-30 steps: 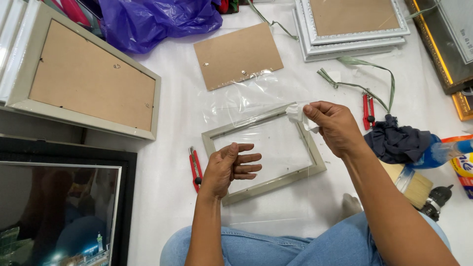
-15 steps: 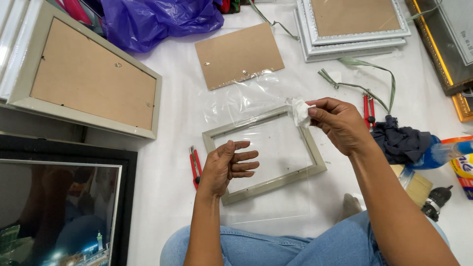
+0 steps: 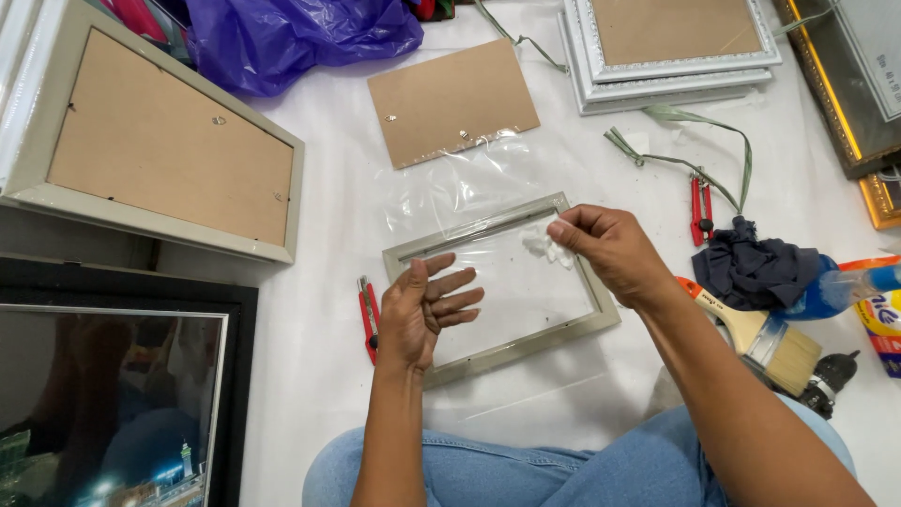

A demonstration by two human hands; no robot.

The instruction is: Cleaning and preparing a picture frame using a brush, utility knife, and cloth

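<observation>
At picture centre our right hand (image 3: 610, 249) pinches a white wad (image 3: 546, 247) against the glass of the grey frame (image 3: 502, 286); our left hand (image 3: 424, 310), fingers spread, steadies its lower-left edge.

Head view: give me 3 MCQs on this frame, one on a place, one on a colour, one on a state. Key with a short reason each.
1. Where does the red-handled cutter lie?
A. left of the small grey frame
B. on the brown backing board
C. inside the purple bag

2. What colour is the wad in the right hand?
A. blue
B. white
C. red

3. How is the left hand?
A. closed in a fist
B. gripping the paintbrush
C. open, fingers spread, at the frame's left edge

Key:
1 A, the cutter sits on the white sheet just left of the frame.
2 B, the white wad is pinched in the fingertips over the glass.
3 C, the palm is open and holds nothing.
</observation>
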